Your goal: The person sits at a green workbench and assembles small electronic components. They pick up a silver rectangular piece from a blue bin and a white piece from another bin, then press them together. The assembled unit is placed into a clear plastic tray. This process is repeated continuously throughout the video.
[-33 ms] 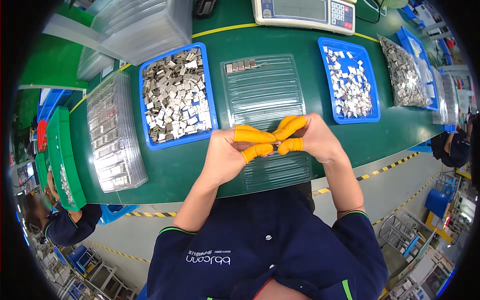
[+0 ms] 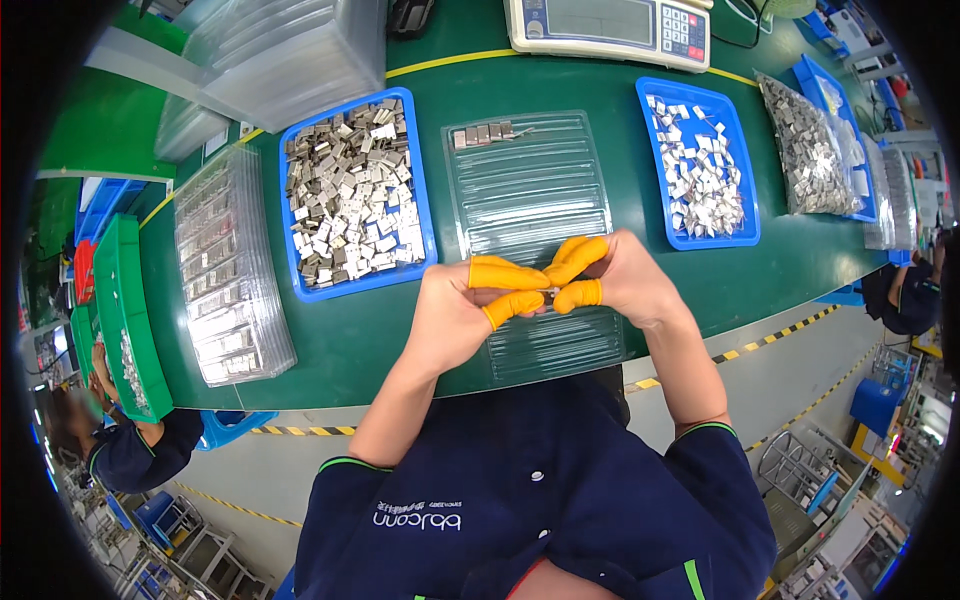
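Note:
My left hand (image 2: 460, 305) and my right hand (image 2: 628, 280) meet over the near half of a clear ribbed plastic tray (image 2: 530, 200). Yellow finger cots cover several fingertips on both. Thumbs and forefingers are pinched together around a small metal-and-white connector piece (image 2: 549, 294), mostly hidden by the fingertips. In the tray's far left slot lie several small silvery connector pieces (image 2: 484, 133) in a row, with thin leads at the right end.
Left of the tray stands a blue bin (image 2: 433, 245) of silvery connector shells; right, another blue bin (image 2: 647, 160) of small white parts. Filled clear trays (image 2: 230, 270) are stacked farther left. A scale (image 2: 610, 28) stands behind, a bag of parts (image 2: 808, 150) far right. A co-worker (image 2: 140, 445) is at left.

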Demonstrator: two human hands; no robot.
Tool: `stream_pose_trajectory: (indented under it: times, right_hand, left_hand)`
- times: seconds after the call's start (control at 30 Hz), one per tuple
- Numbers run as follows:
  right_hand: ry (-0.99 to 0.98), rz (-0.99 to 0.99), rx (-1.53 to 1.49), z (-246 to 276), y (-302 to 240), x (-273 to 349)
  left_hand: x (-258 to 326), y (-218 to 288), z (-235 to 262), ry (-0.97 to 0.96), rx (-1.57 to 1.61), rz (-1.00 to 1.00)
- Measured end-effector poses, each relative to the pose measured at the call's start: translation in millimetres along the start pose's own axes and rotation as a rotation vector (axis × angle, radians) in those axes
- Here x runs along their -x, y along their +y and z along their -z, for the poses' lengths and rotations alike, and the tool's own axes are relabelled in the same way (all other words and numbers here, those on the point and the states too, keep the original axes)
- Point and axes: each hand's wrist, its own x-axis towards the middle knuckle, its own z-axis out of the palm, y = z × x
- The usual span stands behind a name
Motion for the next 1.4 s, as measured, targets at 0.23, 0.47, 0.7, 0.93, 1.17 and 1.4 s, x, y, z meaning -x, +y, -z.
stream_pose_trajectory:
  times: [0.23, 0.47, 0.7, 0.93, 1.17, 1.4]
  right_hand:
    - [0.039, -0.014, 0.132, -11.5, -2.0, -6.8]
    - [0.261, 0.312, 0.498, -2.0, -21.8, -41.0]
    - [0.794, 0.696, 1.412, 22.2, -13.0, -110.2]
    - [0.738, 0.758, 1.623, 26.0, -5.6, -112.5]
    - [0.721, 0.789, 1.567, 24.3, -4.9, -112.7]
    - [0.712, 0.688, 1.523, 25.4, -5.2, -110.4]
  left_hand:
    - [6.2, -3.3, 5.1, 0.061, -0.08, -0.016]
    - [-2.8, -17.9, -8.5, 0.403, -0.362, -0.258]
    - [11.5, -40.7, -22.1, 0.262, -0.995, -0.455]
    - [22.6, -33.9, -14.3, 0.374, -0.951, -0.549]
    - [21.8, -20.0, 9.8, 0.511, -1.002, -0.618]
    - [13.7, -7.4, 30.4, 0.544, -1.133, -0.615]
